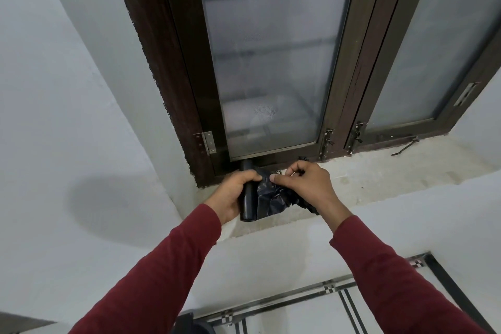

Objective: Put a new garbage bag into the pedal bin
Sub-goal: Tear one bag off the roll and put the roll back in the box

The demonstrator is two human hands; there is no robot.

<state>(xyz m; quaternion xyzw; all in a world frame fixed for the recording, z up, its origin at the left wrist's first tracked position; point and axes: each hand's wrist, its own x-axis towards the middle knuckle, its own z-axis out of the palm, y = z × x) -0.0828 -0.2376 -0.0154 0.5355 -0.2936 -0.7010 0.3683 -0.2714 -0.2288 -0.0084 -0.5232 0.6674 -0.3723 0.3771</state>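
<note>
Left hand (233, 192) wraps closed around a glossy black cylindrical bag roll (248, 198). Right hand (306, 184) pinches its crinkled loose film (271, 199) above the rough pale sill (379, 171).

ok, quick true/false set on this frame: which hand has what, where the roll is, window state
1. The left hand grips the black garbage bag roll. True.
2. The right hand is empty and resting flat on the sill. False: it pinches the loose bag end pulled off the roll.
3. The roll is held over the window sill. True.
4. The pedal bin stands open on the sill. False: no bin is on the sill.
5. Both sleeves are blue. False: the sleeves are dark red.
</note>
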